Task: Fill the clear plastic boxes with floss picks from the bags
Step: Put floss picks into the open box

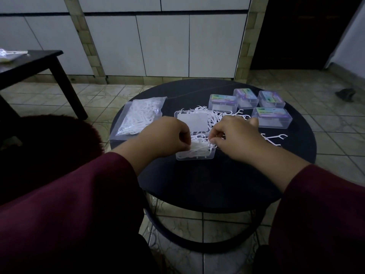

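An open clear plastic box (194, 155) sits at the middle of the round black table (197, 184), its lid (192, 121) folded back. White floss picks (199, 147) fill its tray. My left hand (166, 135) curls at the box's left edge and pinches a bundle of picks. My right hand (235, 135) pinches picks at the box's right edge. A loose heap of floss picks (215, 115) lies behind the box. A clear bag of floss picks (138, 117) lies at the left.
Several closed clear boxes (272, 117) with coloured labels stand at the table's far right. A few stray picks (274, 138) lie right of my right hand. A dark side table (39, 60) stands at the far left on the tiled floor.
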